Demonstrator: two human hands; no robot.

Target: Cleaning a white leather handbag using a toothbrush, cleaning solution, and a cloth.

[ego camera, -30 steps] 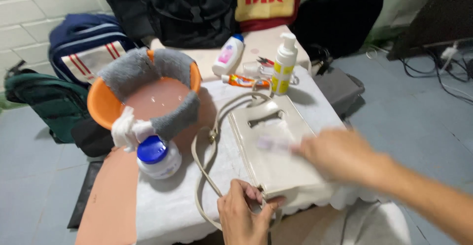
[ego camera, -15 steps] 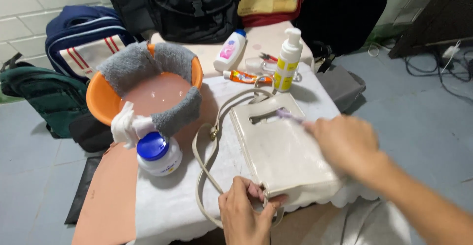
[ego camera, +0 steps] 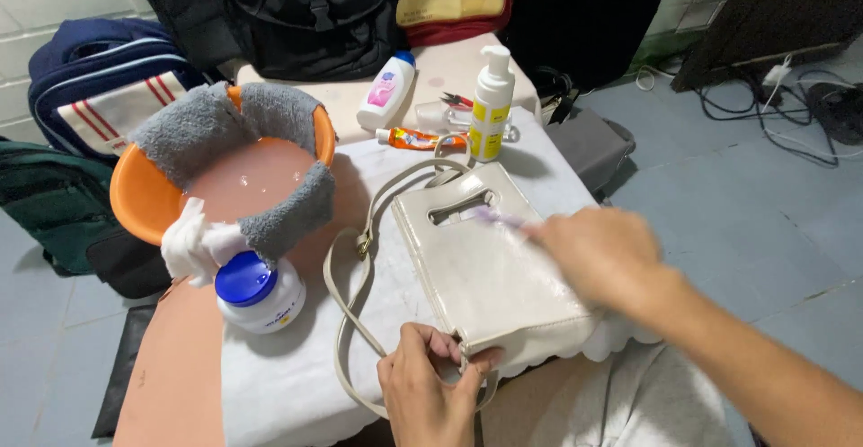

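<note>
While lying flat on the white cloth [ego camera: 297, 384] of the table [ego camera: 171, 393], cream handbag [ego camera: 490, 272] sits between the 2 hands, long strap [ego camera: 346, 294] looping off to its left. Left hand [ego camera: 430, 386] curled at the near corner of the handbag, fingers [ego camera: 485, 359] pinching its lower edge. Right hand [ego camera: 600, 254] blurred over the far right side of the handbag, closed around a thin purple-tipped brush [ego camera: 493, 218] whose tip meets the bag's face just below the handle slot. Left of the bag, a white jar with a blue lid [ego camera: 256, 290], just beside a white rag [ego camera: 193, 240]. Behind them, an orange basin [ego camera: 144, 204] of pinkish water with a grey towel [ego camera: 207, 123] draped over its rim. Farther back, a white pump bottle [ego camera: 493, 105], an orange tube [ego camera: 418, 139] and a white bottle with a blue cap [ego camera: 387, 92]. Dark backpacks [ego camera: 297, 6] against the wall.
</note>
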